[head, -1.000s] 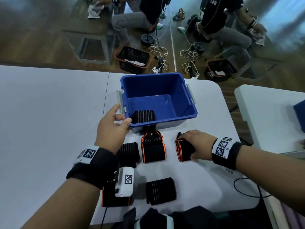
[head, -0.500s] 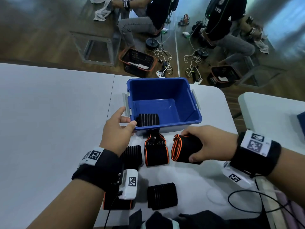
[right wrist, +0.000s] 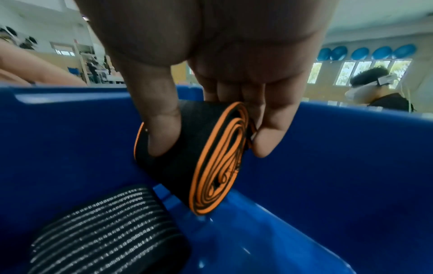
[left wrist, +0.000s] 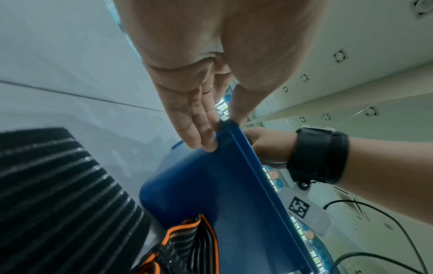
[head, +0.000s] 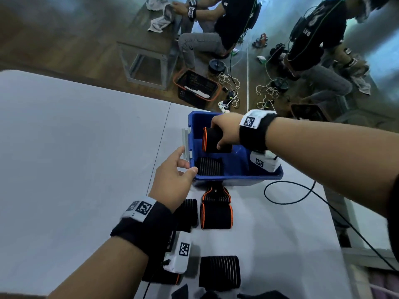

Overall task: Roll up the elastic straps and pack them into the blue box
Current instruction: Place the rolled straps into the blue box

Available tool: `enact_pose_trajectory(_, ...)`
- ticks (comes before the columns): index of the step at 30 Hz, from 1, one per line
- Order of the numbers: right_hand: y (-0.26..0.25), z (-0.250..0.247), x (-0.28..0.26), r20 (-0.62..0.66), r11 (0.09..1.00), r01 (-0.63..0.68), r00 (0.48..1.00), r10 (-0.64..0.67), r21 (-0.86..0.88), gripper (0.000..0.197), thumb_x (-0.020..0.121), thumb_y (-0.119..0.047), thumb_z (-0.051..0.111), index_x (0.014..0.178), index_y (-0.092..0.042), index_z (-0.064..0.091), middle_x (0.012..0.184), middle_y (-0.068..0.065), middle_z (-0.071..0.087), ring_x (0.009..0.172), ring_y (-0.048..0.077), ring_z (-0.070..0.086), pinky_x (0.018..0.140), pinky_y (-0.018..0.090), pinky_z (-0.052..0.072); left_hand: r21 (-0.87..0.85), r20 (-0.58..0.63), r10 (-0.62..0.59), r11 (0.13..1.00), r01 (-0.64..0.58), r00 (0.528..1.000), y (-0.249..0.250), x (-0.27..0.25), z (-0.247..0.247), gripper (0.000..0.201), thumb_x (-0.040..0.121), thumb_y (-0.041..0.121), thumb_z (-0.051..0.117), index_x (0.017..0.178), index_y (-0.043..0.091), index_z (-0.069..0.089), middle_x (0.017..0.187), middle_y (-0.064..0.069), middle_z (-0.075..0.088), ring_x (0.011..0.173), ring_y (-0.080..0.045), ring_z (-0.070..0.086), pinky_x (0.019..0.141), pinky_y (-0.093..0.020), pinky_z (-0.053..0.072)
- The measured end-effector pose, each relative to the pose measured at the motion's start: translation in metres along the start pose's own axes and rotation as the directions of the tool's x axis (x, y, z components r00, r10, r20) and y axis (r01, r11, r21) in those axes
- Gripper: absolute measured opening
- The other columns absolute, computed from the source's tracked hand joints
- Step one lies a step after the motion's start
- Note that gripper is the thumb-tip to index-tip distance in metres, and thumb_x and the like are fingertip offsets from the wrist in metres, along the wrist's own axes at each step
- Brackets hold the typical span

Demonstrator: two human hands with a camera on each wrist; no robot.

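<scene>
Your left hand [head: 172,180] pinches the box [head: 237,169] rim between thumb and straight fingers. Right hand [head: 226,132] grips the rolled strap [head: 212,140] inside the box; drop it early and I'd bet the coil springs loose under your fingertips.

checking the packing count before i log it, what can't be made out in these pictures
- Head view: the left hand and its wristband cover most of a striped strap on the table; whether it is rolled is unclear.
- Head view: the right hand and orange-edged roll hide part of the blue box floor, so the packed count is uncertain.
- Head view: dark items at the bottom edge are cut off.
- Right wrist view: the striped roll in the box is blurred.
</scene>
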State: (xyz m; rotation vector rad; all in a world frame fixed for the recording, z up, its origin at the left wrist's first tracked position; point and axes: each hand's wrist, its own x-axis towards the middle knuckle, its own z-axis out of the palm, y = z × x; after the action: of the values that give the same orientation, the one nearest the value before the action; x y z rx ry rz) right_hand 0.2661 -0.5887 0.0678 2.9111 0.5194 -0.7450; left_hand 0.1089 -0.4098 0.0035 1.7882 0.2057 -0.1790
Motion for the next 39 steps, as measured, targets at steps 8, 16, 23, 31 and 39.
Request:
enact_pose_trajectory(8,-0.021,0.027,0.047,0.082,0.997,-0.012,0.996,0.018,-0.072,0.056,0.070,-0.028,0.086,0.116,-0.014,0.057,0.108,0.006,0.067,0.099,0.029,0.064,0.081,0.038,0.054,0.005,0.005,0.026,1.000,-0.026,1.000,0.000,0.000,-0.003,0.065,0.093,0.020,0.068,0.152,0.024,0.040,0.093,0.010,0.062,0.072,-0.013,0.067,0.075,-0.027,0.060)
enact_pose_trajectory(16,-0.029,0.027,0.052,0.090,0.994,0.017,0.996,-0.007,-0.110,0.061,0.069,-0.030,0.086,0.120,-0.013,0.057,0.109,0.007,0.069,0.099,0.028,0.066,0.081,0.037,0.054,-0.023,0.005,0.036,0.999,-0.035,0.999,-0.003,0.001,-0.003,0.065,0.093,0.021,0.069,0.152,0.024,0.040,0.092,0.010,0.062,0.066,-0.003,0.064,0.072,-0.017,0.054)
enact_pose_trajectory(23,-0.013,-0.019,-0.034,-0.111,0.992,0.075,0.992,-0.063,0.100,0.063,0.072,-0.036,0.085,0.126,-0.020,0.056,0.114,0.000,0.067,0.102,0.020,0.064,0.092,0.036,0.051,-0.038,-0.005,0.037,0.999,-0.037,0.999,-0.004,0.001,-0.002,0.066,0.093,0.021,0.069,0.152,0.023,0.040,0.093,0.009,0.063,0.073,-0.012,0.066,0.081,-0.028,0.057)
enact_pose_trajectory(31,-0.033,0.043,-0.160,-0.213,0.874,0.261,0.959,-0.186,0.410,0.060,0.073,-0.039,0.083,0.125,-0.030,0.055,0.114,-0.015,0.061,0.100,0.002,0.059,0.083,0.019,0.049,-0.037,-0.025,0.030,0.999,-0.031,0.999,-0.005,0.002,-0.001,0.064,0.091,0.021,0.070,0.149,0.024,0.045,0.092,0.008,0.064,0.081,-0.019,0.069,0.088,-0.044,0.058)
enact_pose_trajectory(39,-0.042,0.142,-0.141,-0.089,0.964,0.162,0.985,-0.146,0.209,0.104,0.071,-0.050,0.080,0.153,-0.016,0.025,0.155,0.002,0.030,0.142,0.021,0.029,0.118,0.028,0.022,-0.005,-0.004,0.017,1.000,-0.017,1.000,-0.005,0.004,-0.001,0.065,0.091,0.022,0.069,0.151,0.025,0.042,0.094,0.009,0.065,0.087,-0.019,0.070,0.091,-0.046,0.058)
